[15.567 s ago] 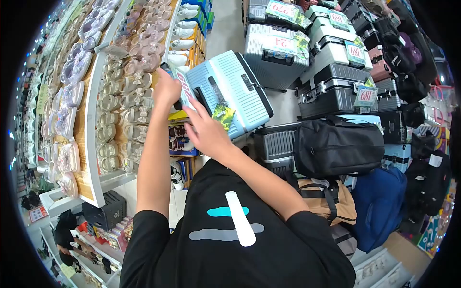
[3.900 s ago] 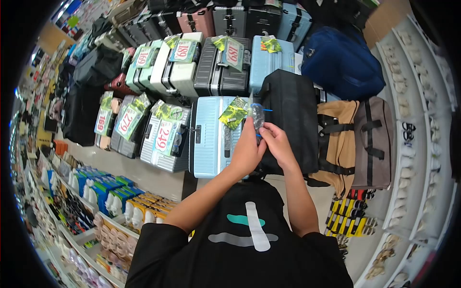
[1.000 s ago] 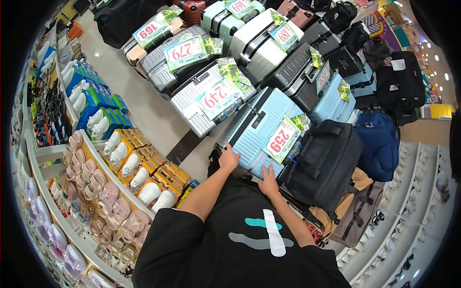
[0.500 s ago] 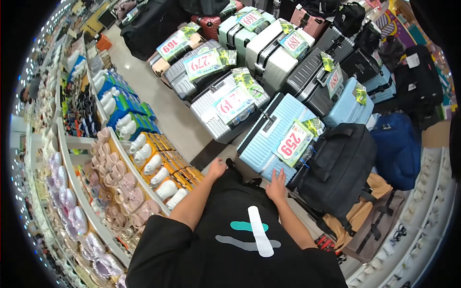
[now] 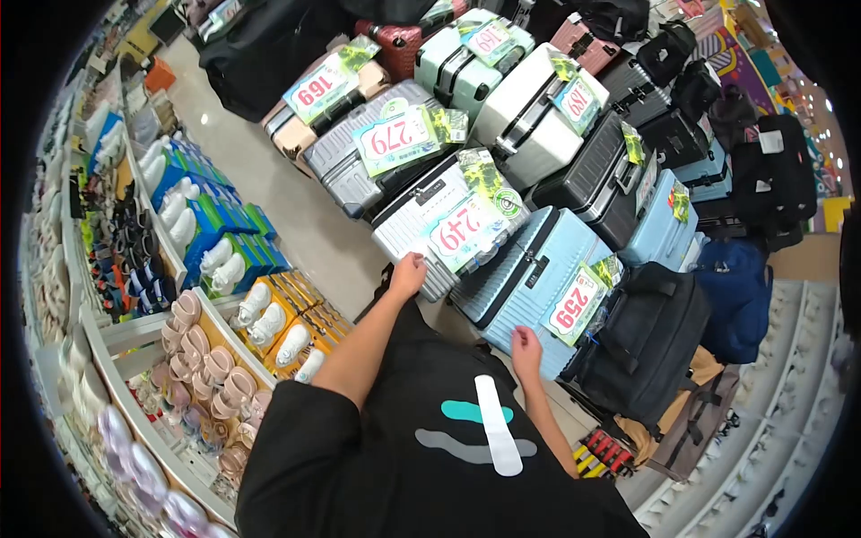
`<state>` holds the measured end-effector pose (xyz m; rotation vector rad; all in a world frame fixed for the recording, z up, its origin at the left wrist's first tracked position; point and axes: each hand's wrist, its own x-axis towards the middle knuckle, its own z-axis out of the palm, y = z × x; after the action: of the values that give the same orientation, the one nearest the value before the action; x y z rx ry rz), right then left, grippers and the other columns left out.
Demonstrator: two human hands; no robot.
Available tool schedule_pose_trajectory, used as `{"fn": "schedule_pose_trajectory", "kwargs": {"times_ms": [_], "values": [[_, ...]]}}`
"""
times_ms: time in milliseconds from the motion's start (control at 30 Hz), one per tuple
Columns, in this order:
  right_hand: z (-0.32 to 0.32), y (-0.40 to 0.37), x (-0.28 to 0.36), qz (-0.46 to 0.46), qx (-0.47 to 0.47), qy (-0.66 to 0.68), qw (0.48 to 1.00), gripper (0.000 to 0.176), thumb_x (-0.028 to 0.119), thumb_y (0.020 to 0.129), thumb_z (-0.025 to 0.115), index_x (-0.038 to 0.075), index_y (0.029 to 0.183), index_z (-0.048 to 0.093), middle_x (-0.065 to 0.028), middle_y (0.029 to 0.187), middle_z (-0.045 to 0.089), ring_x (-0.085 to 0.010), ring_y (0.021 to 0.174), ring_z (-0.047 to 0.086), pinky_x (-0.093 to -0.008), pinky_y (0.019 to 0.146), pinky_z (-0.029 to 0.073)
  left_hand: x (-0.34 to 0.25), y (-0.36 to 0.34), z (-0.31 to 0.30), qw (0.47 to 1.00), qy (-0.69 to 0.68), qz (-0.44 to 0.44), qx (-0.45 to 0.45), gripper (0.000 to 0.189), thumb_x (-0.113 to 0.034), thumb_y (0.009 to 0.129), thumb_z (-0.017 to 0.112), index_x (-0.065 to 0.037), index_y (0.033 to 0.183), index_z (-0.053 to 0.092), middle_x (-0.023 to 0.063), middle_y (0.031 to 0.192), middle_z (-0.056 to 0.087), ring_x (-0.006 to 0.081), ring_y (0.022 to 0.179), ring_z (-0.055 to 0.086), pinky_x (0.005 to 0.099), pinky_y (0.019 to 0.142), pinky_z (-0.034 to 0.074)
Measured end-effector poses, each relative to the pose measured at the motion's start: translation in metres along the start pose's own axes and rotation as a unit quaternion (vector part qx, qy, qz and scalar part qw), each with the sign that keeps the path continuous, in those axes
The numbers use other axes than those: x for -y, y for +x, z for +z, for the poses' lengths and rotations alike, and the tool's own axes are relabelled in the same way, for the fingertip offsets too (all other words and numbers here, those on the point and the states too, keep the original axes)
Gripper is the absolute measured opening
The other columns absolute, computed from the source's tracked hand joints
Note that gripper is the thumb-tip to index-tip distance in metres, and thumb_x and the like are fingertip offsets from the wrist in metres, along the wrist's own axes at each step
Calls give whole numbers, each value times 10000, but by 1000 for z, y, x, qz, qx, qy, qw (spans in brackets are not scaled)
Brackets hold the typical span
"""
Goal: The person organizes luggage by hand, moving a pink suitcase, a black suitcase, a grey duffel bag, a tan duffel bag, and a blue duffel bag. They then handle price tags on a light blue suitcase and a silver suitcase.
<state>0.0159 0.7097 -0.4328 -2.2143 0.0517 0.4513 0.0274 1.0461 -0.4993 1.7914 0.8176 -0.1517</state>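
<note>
My left hand (image 5: 408, 276) is loosely curled, with no object in it, right by the lower corner of a silver ribbed suitcase (image 5: 404, 240) whose card reads 249. Over the lower edge of a light blue suitcase (image 5: 529, 300) is my right hand (image 5: 527, 351), its fingers bent in and nothing showing in them. That suitcase has a black combination lock and a price card (image 5: 575, 309) reading 259. A black soft travel bag (image 5: 641, 345) leans against its right side.
More suitcases stand in rows ahead, including a grey one (image 5: 345, 170) and a white one (image 5: 529, 143). Shoe shelves (image 5: 148, 332) line the left, beside a strip of floor (image 5: 314, 229). A navy bag (image 5: 740, 309) and white shelving (image 5: 762, 430) are on the right.
My right hand has come off the blue suitcase's surface, its fingers curling in. My left hand has moved forward toward the silver suitcase. The view has shifted forward along the row.
</note>
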Motion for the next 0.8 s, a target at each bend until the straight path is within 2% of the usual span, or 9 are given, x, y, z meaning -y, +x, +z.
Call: {"fn": "schedule_pose_trajectory", "kwargs": {"times_ms": [67,167,233,300,333,433,533,600,800], "values": [[48,15,33,76,32,194,977,225,107,919,553,-19,1102,591,-92,913,683,-166,806,651,-289,717,516,0,22,-17,999,35,7,-14,335,-155,832,560,13,1121,566,171,890,679,276,810,664,371,734,512],[96,38,69,133,84,198,967,281,99,923,539,-24,1175,550,-105,941,673,-162,815,647,-277,697,511,1,62,-30,993,91,-2,-80,301,-139,836,526,-14,1108,558,205,938,661,376,918,627,437,817,488],[118,60,73,26,101,72,992,267,110,935,513,-22,1163,553,-104,942,670,-168,829,650,-277,711,511,-1,84,-34,993,111,20,-41,324,-142,836,529,-17,1135,546,211,971,655,374,943,621,437,830,483],[127,80,72,78,52,46,994,299,138,931,518,-24,1182,531,-110,967,654,-167,823,649,-282,704,507,-9,97,-36,986,154,54,27,401,-160,833,543,-21,1208,512,209,1046,643,370,1001,607,435,864,474],[125,85,89,160,35,80,983,303,138,930,518,-23,1186,525,-111,988,650,-169,835,647,-291,723,504,-24,95,-43,981,167,51,81,452,-159,821,528,-8,1246,499,242,1138,608,397,1061,577,459,894,464],[136,110,56,164,1,46,985,352,172,937,511,-21,1232,508,-111,1004,649,-185,887,641,-301,775,495,-29,103,-44,968,190,41,159,489,-186,827,548,-9,1278,479,242,1148,606,386,1074,576,448,909,459],[136,129,66,173,-51,18,983,414,220,947,499,-28,1278,483,-117,1022,642,-209,944,619,-318,832,474,-5,103,-34,966,178,54,182,528,-182,821,578,12,1298,461,225,1183,611,326,1041,618,379,898,476],[143,145,66,190,-90,53,976,427,248,940,482,-29,1265,491,-215,1116,632,-337,1046,603,-391,909,445,6,100,-32,982,53,39,177,497,-182,834,585,10,1281,480,164,1109,646,273,975,634,349,855,487],[161,166,45,218,-76,179,956,334,219,952,473,-36,1160,531,-209,1127,616,-332,1044,583,-391,887,429,-31,91,-47,979,-44,-66,187,441,-209,860,607,49,1209,528,58,927,609,127,788,568,264,713,460]]}}
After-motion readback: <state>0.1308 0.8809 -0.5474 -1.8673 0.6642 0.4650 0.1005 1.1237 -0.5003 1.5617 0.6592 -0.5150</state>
